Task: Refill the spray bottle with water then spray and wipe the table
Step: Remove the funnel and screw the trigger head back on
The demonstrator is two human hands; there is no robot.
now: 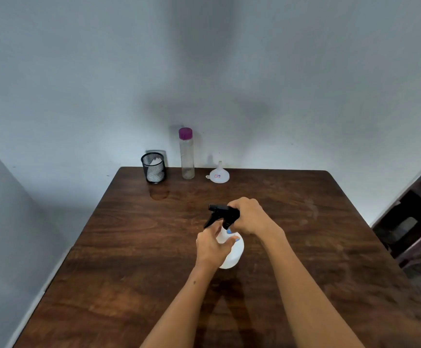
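Head cam: white spray bottle (232,252), black trigger top, gripped in both my left hand (210,244) and right hand (248,217); dark wood worktop (305,247), pale wall (280,84).

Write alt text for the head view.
Right hand grips the black trigger head of a white plastic spray bottle on a dark wooden table; left hand holds its body.

bottle (232,254): left side hidden by left hand (210,247) | funnel (219,174) label: unreadable
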